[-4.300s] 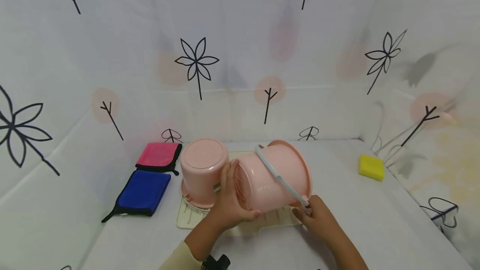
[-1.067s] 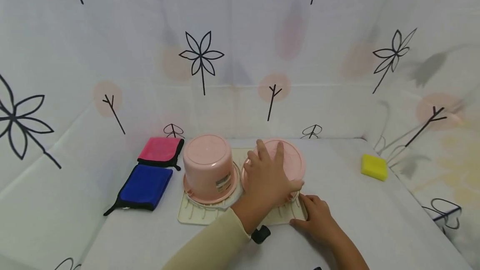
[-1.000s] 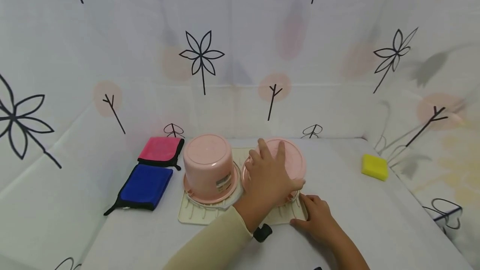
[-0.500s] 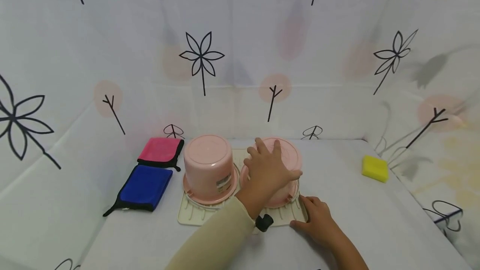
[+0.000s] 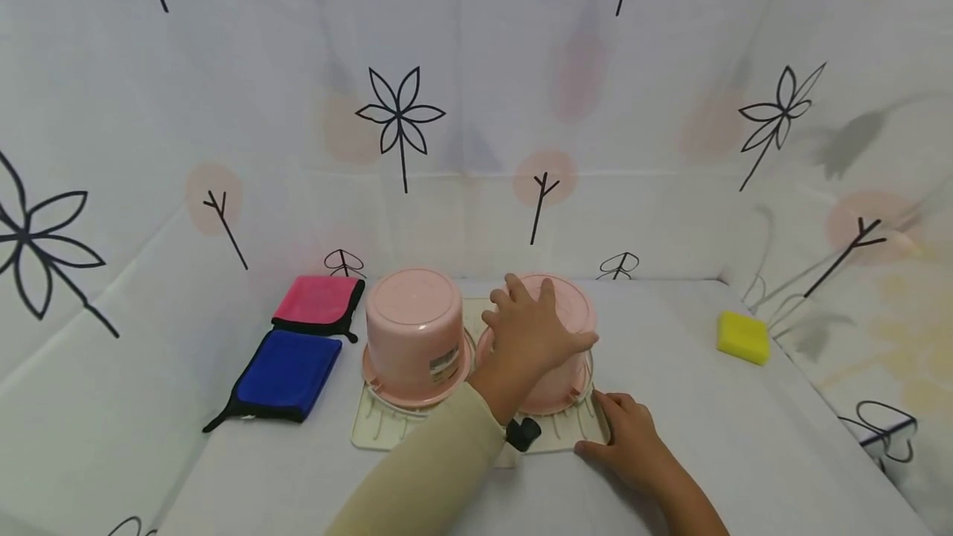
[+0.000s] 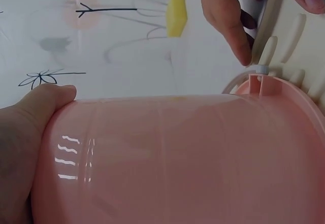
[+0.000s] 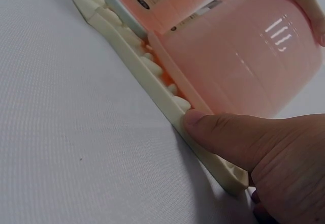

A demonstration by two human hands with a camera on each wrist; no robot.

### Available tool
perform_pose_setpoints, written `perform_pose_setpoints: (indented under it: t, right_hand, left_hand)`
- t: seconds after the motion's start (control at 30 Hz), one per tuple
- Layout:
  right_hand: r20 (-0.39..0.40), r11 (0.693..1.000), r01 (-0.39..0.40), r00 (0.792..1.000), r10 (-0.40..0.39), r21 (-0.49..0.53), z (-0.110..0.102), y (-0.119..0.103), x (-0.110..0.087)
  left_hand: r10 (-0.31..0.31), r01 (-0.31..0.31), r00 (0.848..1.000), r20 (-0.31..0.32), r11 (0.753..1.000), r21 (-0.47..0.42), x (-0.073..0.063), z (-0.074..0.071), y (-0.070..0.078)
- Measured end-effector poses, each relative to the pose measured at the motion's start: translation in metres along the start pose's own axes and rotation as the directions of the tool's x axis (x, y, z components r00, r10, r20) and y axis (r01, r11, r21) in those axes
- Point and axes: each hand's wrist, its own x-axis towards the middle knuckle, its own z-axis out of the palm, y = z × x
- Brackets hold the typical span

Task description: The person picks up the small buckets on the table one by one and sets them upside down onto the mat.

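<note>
Two pink plastic buckets stand upside down side by side on a cream ribbed draining tray [image 5: 380, 430]. My left hand [image 5: 527, 336] grips the right bucket [image 5: 558, 387] from above, fingers spread over its upturned base. In the left wrist view, the thumb [image 6: 56, 96] lies along the base edge of this bucket. At the tray's near right corner, my right hand [image 5: 631, 441] pinches the tray's edge, with the thumb [image 7: 218, 132] on the rim in the right wrist view. The left bucket [image 5: 414, 337], with a label on its side, touches neither hand.
A pink cloth mitt [image 5: 316, 300] and a blue one [image 5: 286, 375], both black-edged, lie left of the tray. A yellow sponge [image 5: 743, 337] sits at the table's right side. Patterned white sheets stand behind and at both sides.
Several seconds ago both hands held the right bucket tilted; now it stands upside down on the tray. Within the last second the left hand and bucket shifted slightly left; the right hand stayed.
</note>
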Motion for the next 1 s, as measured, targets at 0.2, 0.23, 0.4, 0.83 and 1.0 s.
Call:
perform_pose_setpoints:
  t: [0.2, 0.23, 0.4, 0.83, 1.0]
  right_hand:
    - [0.005, 1.000, -0.006, 1.000, 0.006, 0.005, -0.002, -0.003, 0.001]
    - [0.006, 1.000, -0.007, 1.000, 0.007, 0.002, -0.002, -0.003, 0.001]
    - [0.009, 1.000, -0.008, 1.000, 0.008, -0.001, -0.002, -0.003, 0.000]
    - [0.029, 1.000, -0.019, 0.999, 0.020, -0.008, 0.003, 0.004, 0.002]
    - [0.016, 1.000, -0.009, 1.000, 0.009, -0.004, 0.003, 0.007, 0.002]
  left_hand:
    - [-0.001, 0.001, 1.000, 0.006, 0.999, -0.041, 0.003, -0.004, -0.002]
    - [0.001, 0.000, 1.000, 0.009, 0.999, -0.048, 0.003, -0.005, -0.002]
    - [0.014, -0.015, 1.000, -0.017, 0.998, -0.059, 0.002, -0.005, -0.002]
    - [0.103, -0.143, 0.961, -0.255, 0.979, -0.146, -0.007, 0.012, -0.016]
    - [0.170, -0.197, 0.940, -0.295, 0.978, -0.065, -0.015, 0.013, -0.024]
